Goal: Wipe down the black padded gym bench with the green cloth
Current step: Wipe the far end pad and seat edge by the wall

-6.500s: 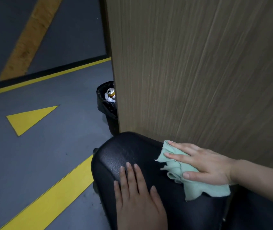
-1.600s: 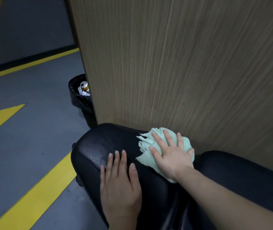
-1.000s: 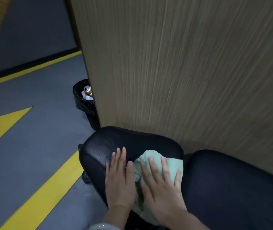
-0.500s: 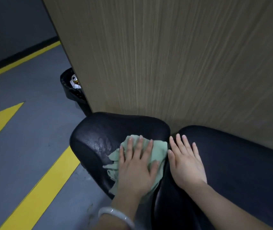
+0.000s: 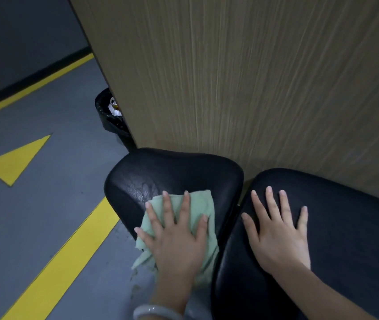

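Observation:
The black padded bench has two pads: a smaller end pad on the left and a longer pad on the right, split by a narrow gap. The green cloth lies on the near edge of the end pad and hangs over its front. My left hand presses flat on the cloth with fingers spread. My right hand rests flat with fingers spread on the longer pad, holding nothing.
A wood-grain panel stands right behind the bench. A black waste bin with trash sits at the panel's left corner. The grey floor to the left carries yellow stripes and a yellow triangle.
The cloth passed from my right hand to my left about a second ago. Since half a second ago my left hand has drawn the cloth toward the pad's near edge; my right hand stays on the longer pad.

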